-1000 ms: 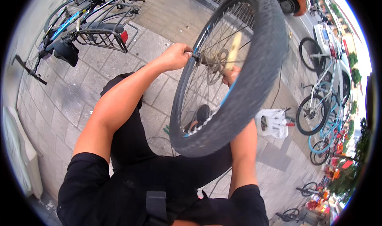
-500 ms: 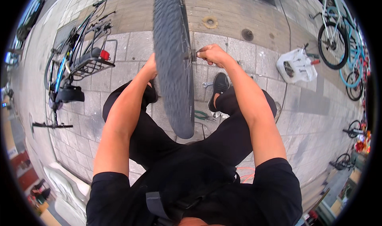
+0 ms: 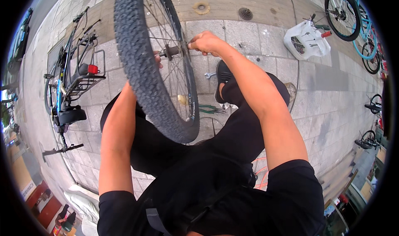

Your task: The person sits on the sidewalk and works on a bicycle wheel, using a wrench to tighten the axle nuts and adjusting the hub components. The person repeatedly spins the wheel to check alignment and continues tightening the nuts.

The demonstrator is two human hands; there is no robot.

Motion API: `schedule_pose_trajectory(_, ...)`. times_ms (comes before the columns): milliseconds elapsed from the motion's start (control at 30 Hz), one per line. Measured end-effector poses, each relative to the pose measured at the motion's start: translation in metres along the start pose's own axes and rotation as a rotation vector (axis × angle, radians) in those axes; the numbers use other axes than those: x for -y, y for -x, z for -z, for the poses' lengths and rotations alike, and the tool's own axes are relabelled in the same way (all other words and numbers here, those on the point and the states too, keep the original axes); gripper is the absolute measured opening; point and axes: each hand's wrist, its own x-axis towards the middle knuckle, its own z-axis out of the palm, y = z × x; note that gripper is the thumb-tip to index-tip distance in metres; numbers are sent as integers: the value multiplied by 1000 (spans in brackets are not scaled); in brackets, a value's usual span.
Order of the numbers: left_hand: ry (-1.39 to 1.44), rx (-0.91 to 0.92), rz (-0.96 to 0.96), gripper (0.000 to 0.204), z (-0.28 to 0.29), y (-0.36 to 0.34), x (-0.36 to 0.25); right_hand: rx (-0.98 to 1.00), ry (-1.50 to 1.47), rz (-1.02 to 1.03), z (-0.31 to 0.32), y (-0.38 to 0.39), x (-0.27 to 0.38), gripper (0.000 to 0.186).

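A: Where's the wheel on your feed?

B: I have the wheel (image 3: 139, 76) upright but slanted in front of my body, left of centre, its lower edge just above or against my lap; I can't tell which. The top runs out of view.

A: And your hands?

B: My right hand (image 3: 206, 43) is closed in a pinch at the right end of the hub (image 3: 170, 52), so I read it as gripping the axle there. My left hand (image 3: 158, 60) is mostly behind the tyre; only fingertips show near the hub's other end, and I can't tell how firmly they're closed.

A: Which step would you call this?

B: Handling the wheel by its hub, I'd judge, with the axle ends getting the attention.

A: What does the next move call for?

B: Steady support on both sides, I think, and fingers clear of the spokes. The pliers (image 3: 213, 108) and wrench (image 3: 209, 75) lie on the pavement (image 3: 245, 40) within reach; the white container (image 3: 320, 46) of tools is further right.
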Motion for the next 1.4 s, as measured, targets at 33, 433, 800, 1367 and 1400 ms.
schedule_pose_trajectory(33, 67, 26, -8, 29, 1, -3, 4, 9, 16, 19, -1, -6, -8, 27)
schedule_pose_trajectory(433, -82, -390, -254, 47, 32, 30, -102, 35, -124, 44, -8, -11, -1, 25)
schedule_pose_trajectory(800, -434, -411, -482, 68, -69, 187, -214, -116, -40, -5, -6, -10, -25, 33)
schedule_pose_trajectory(1367, -385, -705, -230, 53, 163, 107, -153, -417, 25, 317, 92, 151, 14, 39)
schedule_pose_trajectory(1400, -367, -691, -181, 56, 163, 108, -149, -407, -7, 298, 95, 156, 13, 40)
